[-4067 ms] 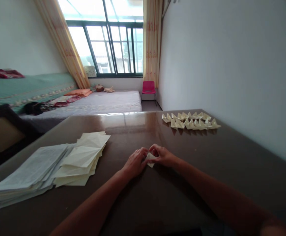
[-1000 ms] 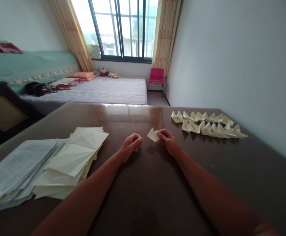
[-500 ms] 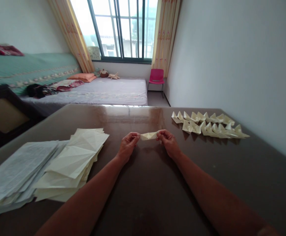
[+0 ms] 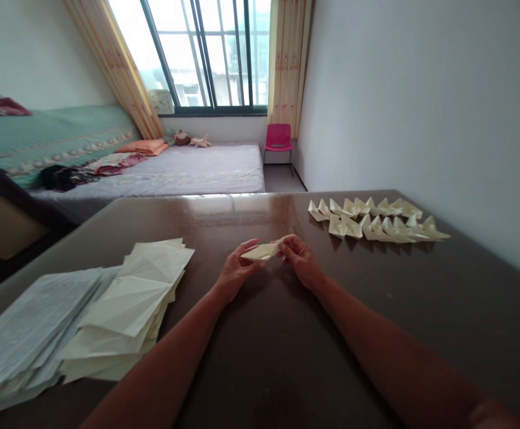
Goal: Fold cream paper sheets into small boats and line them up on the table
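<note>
A small cream folded paper boat (image 4: 261, 252) is held just above the brown table (image 4: 260, 345). My left hand (image 4: 237, 266) cradles its left end, with the thumb below and the fingers behind. My right hand (image 4: 299, 256) pinches the raised right tip between thumb and fingers. Two rows of similar folded paper boats (image 4: 376, 229) stand at the far right of the table. To the left of my hands lies a stack of creased cream paper sheets (image 4: 139, 286).
A pile of printed sheets (image 4: 40, 328) lies at the left, partly under the cream stack. Past the table are a bed (image 4: 215, 167), a pink chair (image 4: 278, 138) and a window. A dark-framed chair (image 4: 9, 220) stands at the left, and a white wall runs along the right.
My left hand has gone from pinching the paper boat's left tip to cupping that end. The boat now tilts up toward the right. The whole view has shifted slightly.
</note>
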Demonstrator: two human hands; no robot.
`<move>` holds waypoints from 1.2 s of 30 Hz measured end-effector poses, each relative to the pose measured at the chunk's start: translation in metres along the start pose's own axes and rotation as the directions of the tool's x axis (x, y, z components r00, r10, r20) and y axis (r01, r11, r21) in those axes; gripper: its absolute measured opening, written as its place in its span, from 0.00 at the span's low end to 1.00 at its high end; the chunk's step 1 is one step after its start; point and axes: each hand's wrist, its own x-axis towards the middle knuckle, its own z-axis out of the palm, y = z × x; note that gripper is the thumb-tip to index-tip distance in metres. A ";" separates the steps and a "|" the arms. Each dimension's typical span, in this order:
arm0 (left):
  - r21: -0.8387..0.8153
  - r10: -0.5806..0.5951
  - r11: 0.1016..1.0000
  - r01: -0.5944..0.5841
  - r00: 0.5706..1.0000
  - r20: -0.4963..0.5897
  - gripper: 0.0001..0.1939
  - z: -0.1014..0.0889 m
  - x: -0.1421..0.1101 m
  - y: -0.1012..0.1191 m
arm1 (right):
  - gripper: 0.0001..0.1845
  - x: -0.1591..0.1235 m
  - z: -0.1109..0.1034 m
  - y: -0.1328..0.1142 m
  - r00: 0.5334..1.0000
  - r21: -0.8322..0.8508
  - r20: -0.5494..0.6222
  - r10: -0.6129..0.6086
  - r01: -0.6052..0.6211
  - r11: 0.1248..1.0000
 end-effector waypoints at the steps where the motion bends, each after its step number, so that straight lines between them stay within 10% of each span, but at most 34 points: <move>1: 0.015 -0.004 1.000 0.004 1.000 -0.020 0.35 0.000 0.000 -0.001 | 0.12 -0.001 0.001 -0.001 1.000 0.005 0.026 0.002 -0.002 1.000; 8: 0.043 0.023 0.999 -0.016 0.985 -0.168 0.21 -0.006 0.004 -0.005 | 0.13 -0.001 0.001 0.004 0.995 0.105 0.058 0.076 -0.082 0.991; 15: 0.147 0.075 0.987 -0.063 0.994 -0.073 0.15 0.001 0.000 -0.002 | 0.21 -0.002 0.005 0.004 0.993 -0.052 0.111 0.044 -0.038 0.998; 36: 0.477 0.172 0.877 -0.056 0.964 -0.203 0.16 -0.010 0.006 -0.004 | 0.15 0.007 -0.006 0.018 1.000 -0.197 0.014 -0.013 0.015 0.980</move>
